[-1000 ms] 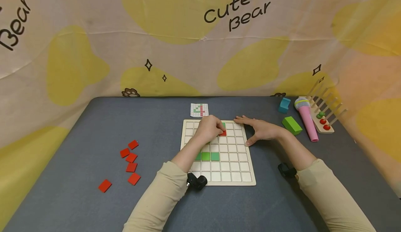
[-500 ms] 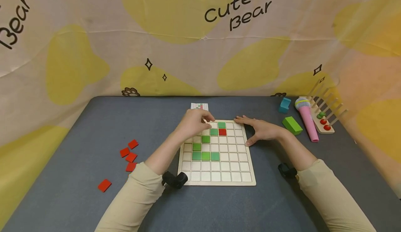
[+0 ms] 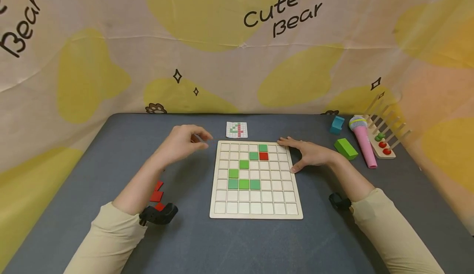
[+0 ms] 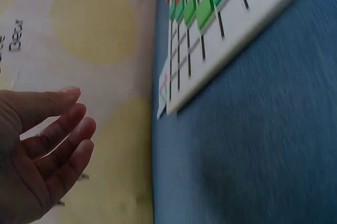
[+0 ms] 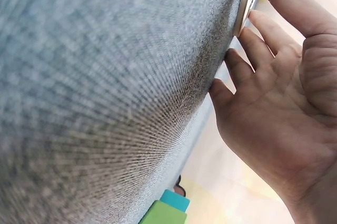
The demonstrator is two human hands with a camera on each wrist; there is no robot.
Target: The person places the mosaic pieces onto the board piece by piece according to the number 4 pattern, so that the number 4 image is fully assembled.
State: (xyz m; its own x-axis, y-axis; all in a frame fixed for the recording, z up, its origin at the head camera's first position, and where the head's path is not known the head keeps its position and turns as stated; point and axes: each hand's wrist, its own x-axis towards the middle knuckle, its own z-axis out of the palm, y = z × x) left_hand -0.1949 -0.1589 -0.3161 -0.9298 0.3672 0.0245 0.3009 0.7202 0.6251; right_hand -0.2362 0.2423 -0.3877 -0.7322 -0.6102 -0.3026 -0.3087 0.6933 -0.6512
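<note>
The left hand (image 3: 181, 142) hovers with relaxed, empty fingers just left of the grid board (image 3: 256, 212) on the counter (image 3: 259, 245), while the right hand (image 3: 309, 154) rests flat, fingers straight, against the board's right edge near the red tile (image 3: 263, 156).

red tiles (image 3: 157, 196) mostly hidden behind the left forearm, count unclear. pattern card (image 3: 236, 129) too small to read. grid board (image 4: 221, 29) cut off at the left wrist view's top edge. green block (image 5: 163, 214) cropped at the right wrist view's bottom edge.
</note>
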